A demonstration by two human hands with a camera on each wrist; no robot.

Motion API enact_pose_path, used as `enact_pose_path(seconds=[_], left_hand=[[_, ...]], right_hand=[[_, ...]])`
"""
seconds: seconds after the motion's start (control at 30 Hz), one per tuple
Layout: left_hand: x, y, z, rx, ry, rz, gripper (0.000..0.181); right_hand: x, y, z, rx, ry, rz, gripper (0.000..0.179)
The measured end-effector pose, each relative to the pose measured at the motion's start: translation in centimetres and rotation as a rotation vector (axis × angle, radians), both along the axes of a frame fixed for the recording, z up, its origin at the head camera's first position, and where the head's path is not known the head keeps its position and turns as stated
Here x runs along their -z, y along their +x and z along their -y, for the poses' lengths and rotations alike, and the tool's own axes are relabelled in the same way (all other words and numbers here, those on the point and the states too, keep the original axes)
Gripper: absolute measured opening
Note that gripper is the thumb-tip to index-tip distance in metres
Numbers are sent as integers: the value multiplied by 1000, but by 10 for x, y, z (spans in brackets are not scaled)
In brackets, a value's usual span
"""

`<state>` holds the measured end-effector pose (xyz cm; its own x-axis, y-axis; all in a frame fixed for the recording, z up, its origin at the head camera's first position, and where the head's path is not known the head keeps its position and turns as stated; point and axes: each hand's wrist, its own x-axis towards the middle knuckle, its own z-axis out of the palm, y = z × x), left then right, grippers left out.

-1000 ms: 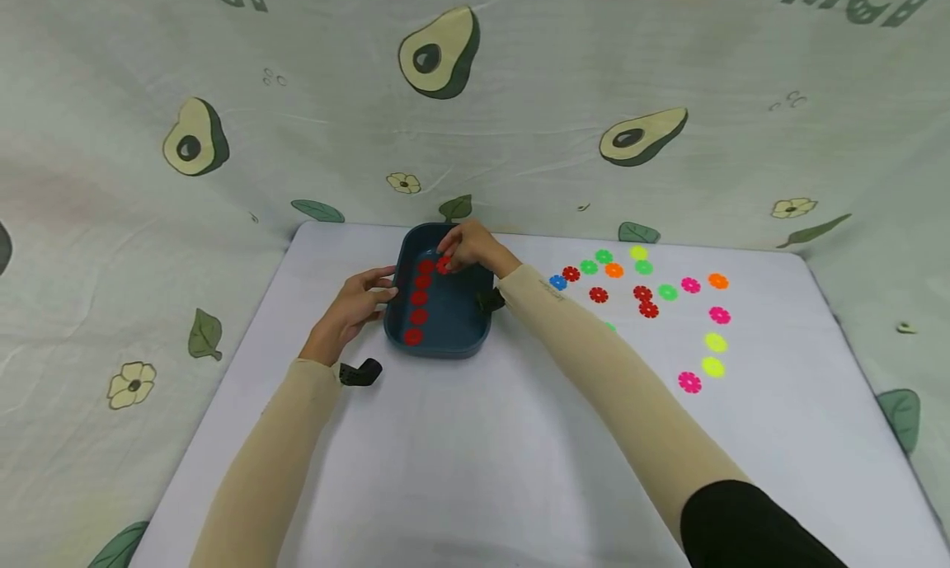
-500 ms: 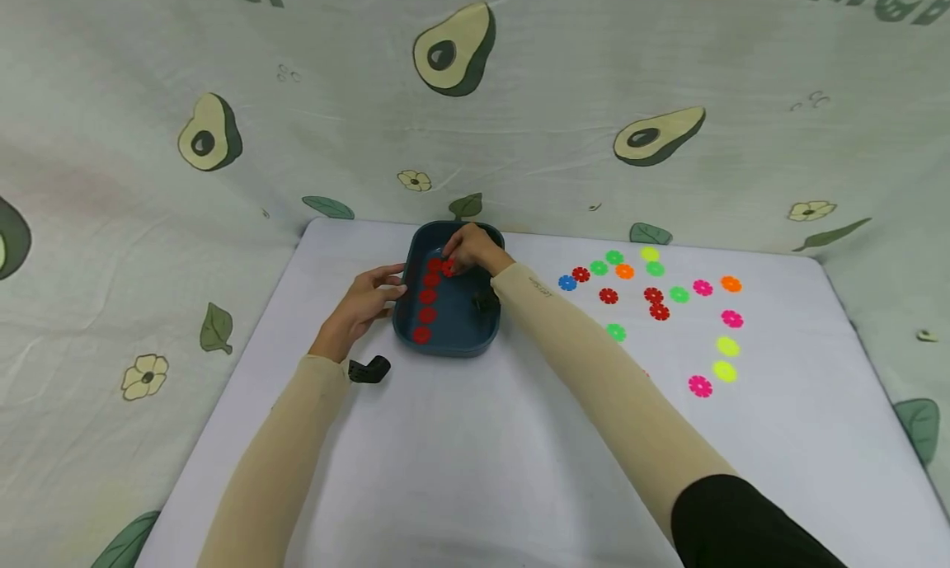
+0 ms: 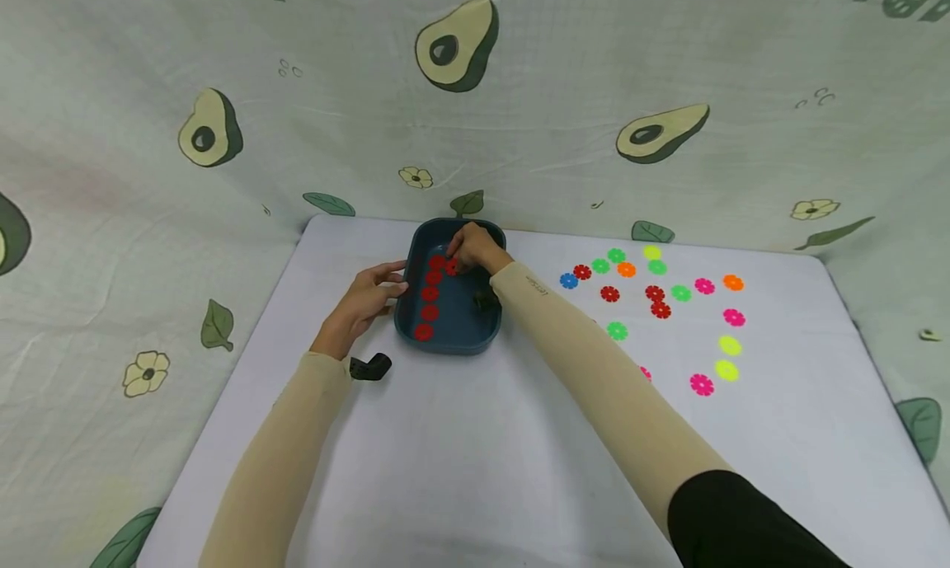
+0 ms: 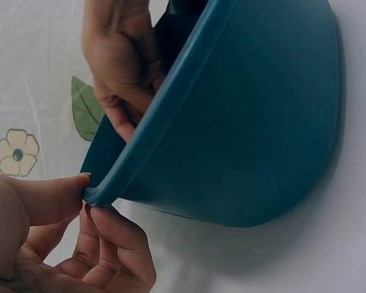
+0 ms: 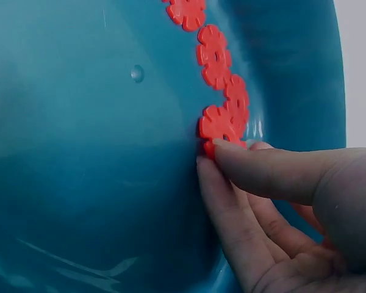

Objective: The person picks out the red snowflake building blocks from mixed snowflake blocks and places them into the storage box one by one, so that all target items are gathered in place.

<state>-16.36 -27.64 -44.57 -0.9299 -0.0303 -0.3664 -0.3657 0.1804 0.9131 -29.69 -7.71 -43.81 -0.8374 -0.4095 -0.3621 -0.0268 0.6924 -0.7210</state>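
A deep blue-green plastic basin (image 3: 463, 329) stands at the back left of the table. My left hand (image 3: 362, 302) pinches its left rim between thumb and fingers, as the left wrist view shows closely. Inside it, my right hand (image 3: 478, 248) holds a red notched flower-shaped disc (image 5: 218, 125) by its edge, between thumb and fingertips. That disc overlaps or touches another red disc (image 5: 236, 101), the far end of a line of several red discs (image 3: 430, 294) lying along the basin's left side. Part of the held disc is hidden behind the thumb.
To the right, several loose discs lie scattered on the white table (image 3: 475, 452): red (image 3: 609, 294), green (image 3: 617, 330), pink (image 3: 702, 384), yellow (image 3: 727, 370), orange (image 3: 733, 282) and blue (image 3: 568, 280). A printed cloth (image 3: 549, 57) hangs behind the table.
The right hand has brought the red disc down and slightly left, closer to the far end of the line. The left hand stays at the basin's rim. The head view has shifted slightly.
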Motion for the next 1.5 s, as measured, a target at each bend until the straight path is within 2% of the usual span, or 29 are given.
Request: enact_pose_path(seconds=[0.37,0.47,0.57,0.73,0.87,1.0,1.13,1.27,1.5], left_hand=[[-2,-5,-10,13,6,9,57],[-2,-5,-12,19,-2,13,57],[-3,-3,-14,19,-12,16,56],[-2,-2,-14,25,-20,16,56],[-2,-2,-11,32,-23,22,58],[-4,0,-7,34,-27,29,59],[-5,2,-3,41,-27,31,60],[-5,3,0,49,-36,33,61],[-5,3,-2,48,-33,35,61]], right_hand=[[-9,-2,-16,-20,44,-73,31],[-12,-1,-21,-31,20,-55,34],[-17,1,-27,-35,-64,2,34],[-29,9,-40,-37,-219,84,38],[-39,17,-54,-66,-276,106,39],[-50,29,-72,-123,-306,93,39],[-57,41,-93,-146,-348,86,41],[-59,51,-116,-140,-358,73,42],[-53,63,-160,-85,-289,36,37]])
